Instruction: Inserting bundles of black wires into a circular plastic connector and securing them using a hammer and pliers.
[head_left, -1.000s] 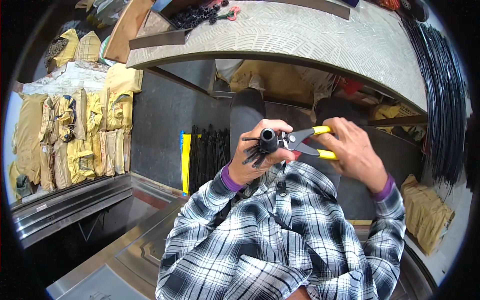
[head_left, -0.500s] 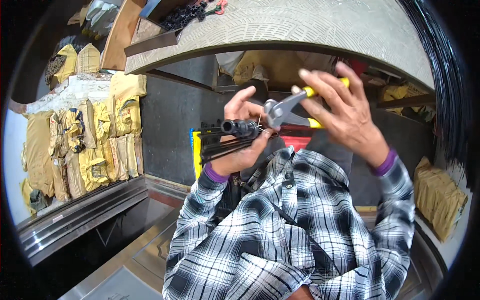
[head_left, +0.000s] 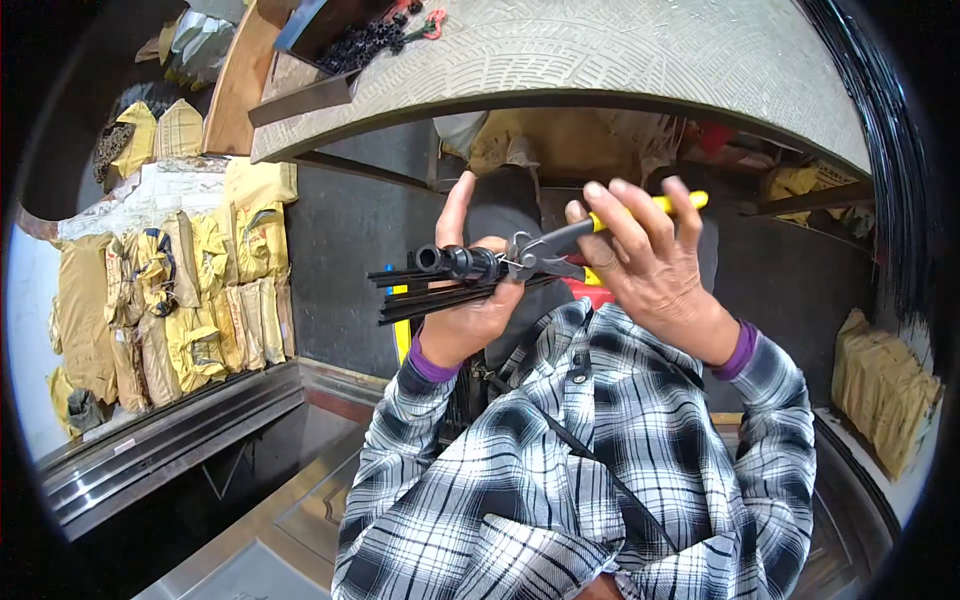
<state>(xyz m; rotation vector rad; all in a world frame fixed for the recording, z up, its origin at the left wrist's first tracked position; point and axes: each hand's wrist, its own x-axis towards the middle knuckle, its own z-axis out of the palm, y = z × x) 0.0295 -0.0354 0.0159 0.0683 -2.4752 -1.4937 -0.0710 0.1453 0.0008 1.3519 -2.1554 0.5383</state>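
My left hand (head_left: 468,325) is closed around a bundle of thin black rods (head_left: 430,303) and a black ribbed tubular piece (head_left: 458,262), whose round hollow end points left. Its index finger sticks out upward. In my right hand (head_left: 655,278) is a pair of pincers (head_left: 548,258) with yellow-tipped handles, the fingers wrapped over the upper handle. The grey jaws are at the right end of the tubular piece, on thin wire there. Whether the jaws have closed fully on the wire I cannot tell.
A textured grey table (head_left: 600,55) spans the far side, with a tray of small black parts (head_left: 365,45) at its left. Yellow wrapped packages (head_left: 190,290) line the left. Long black rods (head_left: 890,170) hang at the right, above another wrapped bundle (head_left: 885,390).
The pincers have moved slightly left and down, from beside the wire to the end of the tubular piece. My left hand has shifted a little left with the bundle.
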